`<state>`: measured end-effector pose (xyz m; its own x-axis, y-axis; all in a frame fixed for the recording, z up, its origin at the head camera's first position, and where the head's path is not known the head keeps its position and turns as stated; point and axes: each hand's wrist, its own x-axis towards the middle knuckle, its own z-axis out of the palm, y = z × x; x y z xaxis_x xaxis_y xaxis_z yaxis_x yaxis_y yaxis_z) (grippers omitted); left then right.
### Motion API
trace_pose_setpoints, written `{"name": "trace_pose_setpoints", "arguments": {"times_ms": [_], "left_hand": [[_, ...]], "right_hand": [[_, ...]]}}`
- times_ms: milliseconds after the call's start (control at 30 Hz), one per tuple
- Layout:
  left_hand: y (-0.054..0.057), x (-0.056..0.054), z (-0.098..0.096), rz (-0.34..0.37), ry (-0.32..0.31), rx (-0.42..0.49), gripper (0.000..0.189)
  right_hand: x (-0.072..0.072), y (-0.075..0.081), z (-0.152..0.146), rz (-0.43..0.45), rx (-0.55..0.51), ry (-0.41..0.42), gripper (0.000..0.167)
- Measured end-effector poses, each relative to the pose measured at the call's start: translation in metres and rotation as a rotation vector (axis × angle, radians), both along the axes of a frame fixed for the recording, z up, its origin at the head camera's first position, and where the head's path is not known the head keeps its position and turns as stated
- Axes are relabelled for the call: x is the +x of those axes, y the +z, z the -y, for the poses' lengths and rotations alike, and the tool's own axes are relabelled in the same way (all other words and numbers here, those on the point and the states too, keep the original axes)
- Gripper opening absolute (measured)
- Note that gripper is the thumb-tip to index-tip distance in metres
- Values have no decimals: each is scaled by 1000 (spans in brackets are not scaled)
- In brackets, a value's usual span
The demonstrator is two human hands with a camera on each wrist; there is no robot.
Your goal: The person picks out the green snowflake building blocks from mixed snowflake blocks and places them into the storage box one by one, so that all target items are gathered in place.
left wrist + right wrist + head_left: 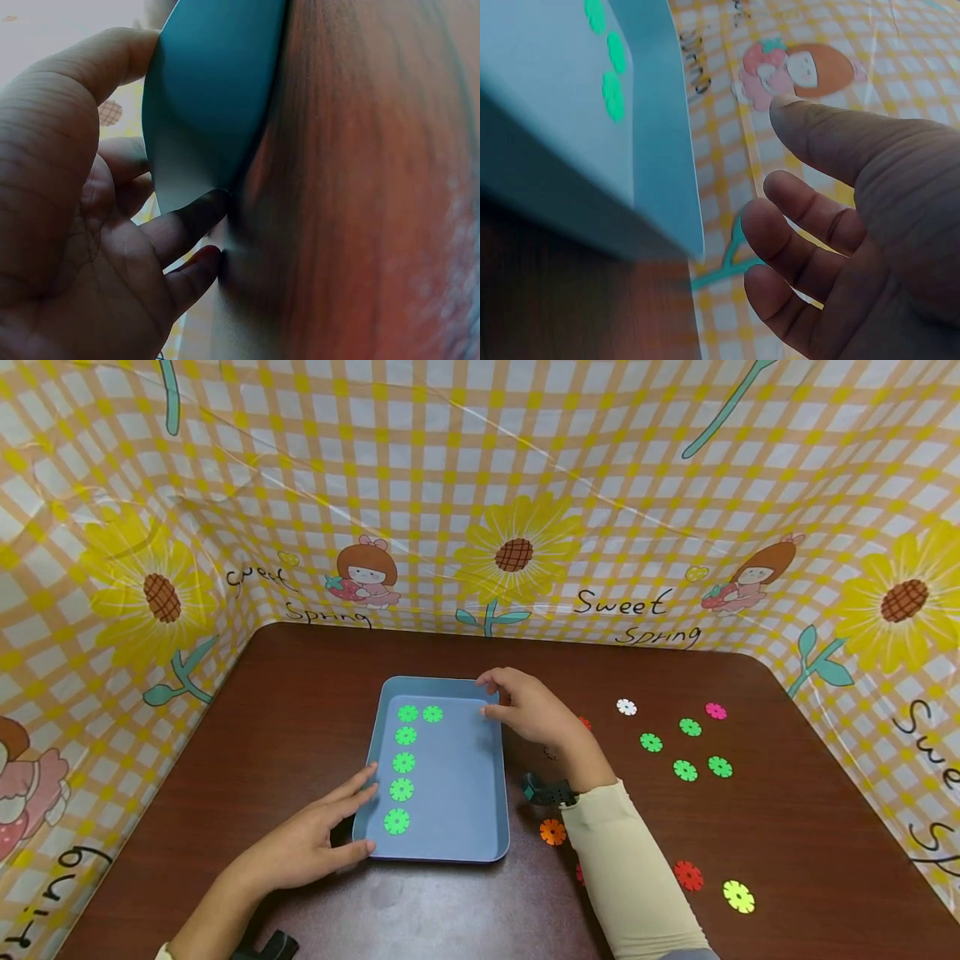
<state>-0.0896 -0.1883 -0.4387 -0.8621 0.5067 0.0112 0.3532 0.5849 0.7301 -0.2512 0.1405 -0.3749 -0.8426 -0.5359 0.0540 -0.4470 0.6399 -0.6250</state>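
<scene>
A blue-grey rectangular tray [453,777] lies on the table. Inside it, several green notched plastic discs [403,762] form a column along the left side, with one more green disc [432,714] beside the top one. My left hand [300,847] is at the tray's lower left, its fingers spread along the side; the left wrist view shows the thumb at the rim and fingertips low by the outer wall [217,82]. Over the tray's far right corner is my right hand [536,710]; in the right wrist view its fingers [802,255] are loosely bent with nothing between them.
Right of the tray, loose discs are scattered on the brown table [315,693]: several green [686,770], a white [626,707], a pink [716,711], an orange [552,832], a yellow [738,897] and red ones [688,875]. A checked cloth [420,468] encloses the back and sides.
</scene>
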Motion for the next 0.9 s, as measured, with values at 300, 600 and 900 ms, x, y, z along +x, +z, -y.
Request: {"name": "trace_pose_setpoints", "arguments": {"times_ms": [300,600,900], "left_hand": [[-1,-2,0,1,-10,0,78],[-1,0,1,3,-9,4,77],[0,0,0,1,-8,6,75]], "right_hand": [[16,3,-56,-16,0,-86,36],[35,3,-114,-44,26,-172,34],[49,-12,-170,-29,71,-258,38]]}}
